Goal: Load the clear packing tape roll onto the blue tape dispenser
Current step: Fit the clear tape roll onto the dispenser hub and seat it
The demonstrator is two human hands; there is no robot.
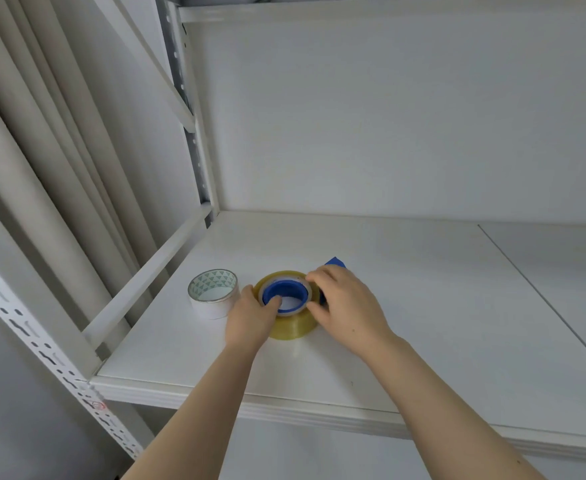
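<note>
The clear, yellowish packing tape roll (pixel 293 325) lies flat on the white shelf (pixel 423 306). The blue tape dispenser's hub (pixel 286 292) shows inside the roll's core, and a blue tip of the dispenser (pixel 336 262) sticks out behind my right hand. My left hand (pixel 251 318) grips the roll's left side, with the thumb hooked over the blue hub's rim. My right hand (pixel 345 306) holds the roll's right side, fingers curled over its top edge and thumb at its front. Most of the dispenser's body is hidden under my right hand.
A second roll of white tape (pixel 213 299) with a green triangle pattern inside stands just left of my left hand. White shelf uprights (pixel 194 133) rise at the left, with a rail (pixel 146 275) along the shelf's left side. A seam (pixel 544 296) crosses the shelf at right.
</note>
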